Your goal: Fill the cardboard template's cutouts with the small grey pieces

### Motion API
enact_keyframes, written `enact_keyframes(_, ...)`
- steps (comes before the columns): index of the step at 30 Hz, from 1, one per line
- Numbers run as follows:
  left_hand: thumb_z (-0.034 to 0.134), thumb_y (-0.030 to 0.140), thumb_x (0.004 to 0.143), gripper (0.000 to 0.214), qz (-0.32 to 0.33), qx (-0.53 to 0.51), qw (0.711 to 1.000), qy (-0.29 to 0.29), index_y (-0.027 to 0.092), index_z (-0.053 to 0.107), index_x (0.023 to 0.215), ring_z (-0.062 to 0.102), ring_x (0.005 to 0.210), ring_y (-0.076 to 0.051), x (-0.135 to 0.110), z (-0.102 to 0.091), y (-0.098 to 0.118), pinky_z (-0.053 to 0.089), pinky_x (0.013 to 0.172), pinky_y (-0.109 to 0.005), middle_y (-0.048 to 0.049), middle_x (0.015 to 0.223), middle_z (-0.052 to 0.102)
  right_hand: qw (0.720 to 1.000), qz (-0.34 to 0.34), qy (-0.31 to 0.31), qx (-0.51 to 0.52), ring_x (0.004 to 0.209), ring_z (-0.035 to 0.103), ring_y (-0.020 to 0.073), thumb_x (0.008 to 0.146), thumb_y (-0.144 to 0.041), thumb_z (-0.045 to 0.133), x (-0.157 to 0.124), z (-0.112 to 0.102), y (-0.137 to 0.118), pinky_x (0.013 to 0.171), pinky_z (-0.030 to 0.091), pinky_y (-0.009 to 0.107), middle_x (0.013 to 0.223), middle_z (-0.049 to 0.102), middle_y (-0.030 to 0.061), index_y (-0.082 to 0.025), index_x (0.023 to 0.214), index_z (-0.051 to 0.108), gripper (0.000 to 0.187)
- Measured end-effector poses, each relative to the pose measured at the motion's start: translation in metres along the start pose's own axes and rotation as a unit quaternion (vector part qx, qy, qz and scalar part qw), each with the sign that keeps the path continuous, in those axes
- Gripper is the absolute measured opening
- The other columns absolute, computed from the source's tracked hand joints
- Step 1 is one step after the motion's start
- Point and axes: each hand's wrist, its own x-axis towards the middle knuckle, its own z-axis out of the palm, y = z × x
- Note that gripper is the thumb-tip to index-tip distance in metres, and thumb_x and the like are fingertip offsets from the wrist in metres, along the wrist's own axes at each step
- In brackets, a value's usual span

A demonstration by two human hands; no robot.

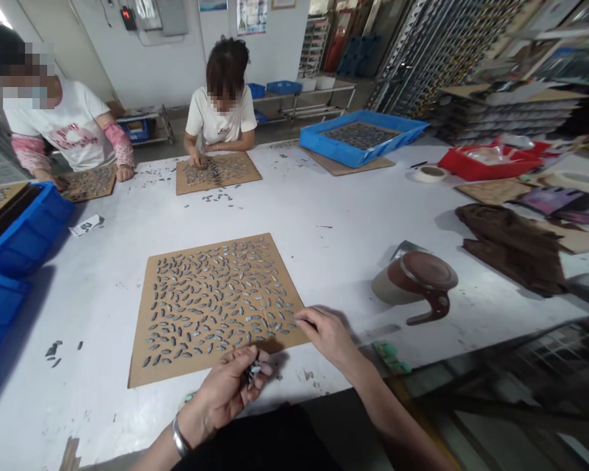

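Note:
A brown cardboard sheet (pixel 140 353) lies on the table in front of me, covered with many small grey leaf-shaped pieces (pixel 211 301) set apart from one another. Just off its near edge, my left hand (pixel 233 383) is cupped, palm up, around a little heap of the same grey pieces (pixel 255 369). At the sheet's right edge my right hand (pixel 326 333) has thumb and forefinger pinched together, with a small grey piece (pixel 294 318) at the tips. What the pieces are made of cannot be told.
Two people (pixel 223 108) work across the white table (pixel 353 222) over similar sheets. Blue trays (pixel 34 229) stand at left, another blue tray (pixel 338 150) at the back. A lidded mug (pixel 412 278), brown cloth (pixel 510 245) and red tray (pixel 471 167) lie to the right.

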Motion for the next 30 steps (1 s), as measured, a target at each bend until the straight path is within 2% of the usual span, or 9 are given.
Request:
enact_keyframes(4,0.085,0.05,0.078,0.041,-0.002,0.023,1.0,0.008,0.012,0.073,0.088,0.048,0.049,-0.006,0.006,-0.007,-0.006,0.025,0.043,-0.019,-0.0047,0.071,0.066,0.999,-0.029,-0.008,-0.017,0.088,0.07,0.0225,0.097,-0.024,0.053,0.005,0.005,0.002,0.082,0.054,0.035,0.095,0.075,0.0069,-0.022,0.092,0.071,0.019)
enact_keyframes(8,0.087,0.049,0.076,0.041,-0.006,0.04,0.999,0.006,0.013,0.074,0.088,0.044,0.047,-0.004,0.006,-0.007,-0.007,0.022,0.043,-0.019,-0.001,0.067,0.062,0.999,-0.032,0.007,-0.003,0.087,0.07,0.0225,0.096,-0.025,0.054,0.005,0.004,0.004,0.081,0.055,0.035,0.095,0.073,0.0066,-0.023,0.092,0.072,0.019)
enact_keyframes(14,0.087,0.034,0.078,0.034,0.016,0.025,0.999,-0.013,0.012,0.077,0.102,0.055,0.061,-0.01,-0.001,0.002,-0.008,0.033,0.051,-0.022,-0.0073,0.084,0.07,0.998,-0.01,0.043,0.042,0.082,0.07,0.0222,0.098,-0.03,0.054,-0.019,-0.006,-0.015,0.079,0.058,0.035,0.095,0.073,0.007,-0.025,0.093,0.072,0.02)
enact_keyframes(16,0.088,0.032,0.076,0.036,0.014,0.044,0.999,-0.02,0.013,0.076,0.103,0.053,0.057,-0.009,-0.001,0.003,-0.011,0.032,0.05,-0.023,-0.0073,0.085,0.071,0.998,-0.011,0.025,0.06,0.083,0.07,0.0217,0.097,-0.03,0.056,-0.033,-0.005,-0.029,0.078,0.058,0.033,0.094,0.073,0.0062,-0.026,0.093,0.073,0.018)
enact_keyframes(19,0.09,0.04,0.073,0.042,0.035,0.089,0.995,-0.035,0.015,0.073,0.102,0.05,0.053,-0.008,0.002,0.004,-0.015,0.03,0.047,-0.022,-0.0032,0.078,0.068,0.994,-0.027,-0.03,0.1,0.091,0.071,0.0214,0.095,-0.026,0.059,-0.052,0.003,-0.051,0.081,0.059,0.032,0.1,0.073,0.0052,-0.027,0.099,0.074,0.016)
enact_keyframes(24,0.085,0.049,0.078,0.043,0.048,0.125,0.99,-0.048,0.015,0.07,0.101,0.053,0.054,-0.01,0.007,0.009,-0.02,0.037,0.048,-0.021,0.0008,0.067,0.061,0.99,-0.031,-0.064,0.12,0.099,0.071,0.0212,0.096,-0.023,0.058,-0.061,0.01,-0.077,0.088,0.058,0.033,0.108,0.072,0.0059,-0.027,0.106,0.074,0.019)
enact_keyframes(28,0.081,0.05,0.081,0.037,0.024,0.057,0.997,-0.05,0.016,0.067,0.089,0.062,0.06,-0.014,0.011,0.008,-0.022,0.05,0.057,-0.026,-0.0032,0.074,0.066,0.992,-0.047,-0.081,0.084,0.097,0.071,0.0211,0.095,-0.022,0.058,-0.056,0.008,-0.076,0.085,0.059,0.032,0.108,0.072,0.0051,-0.028,0.104,0.074,0.019)
enact_keyframes(30,0.08,0.048,0.083,0.036,0.012,0.037,0.998,-0.052,0.015,0.067,0.092,0.066,0.065,-0.016,0.011,0.006,-0.022,0.052,0.059,-0.027,-0.0061,0.081,0.069,0.995,-0.056,-0.055,0.058,0.093,0.072,0.0213,0.097,-0.024,0.057,-0.05,0.005,-0.064,0.083,0.059,0.032,0.104,0.074,0.0051,-0.028,0.102,0.075,0.019)
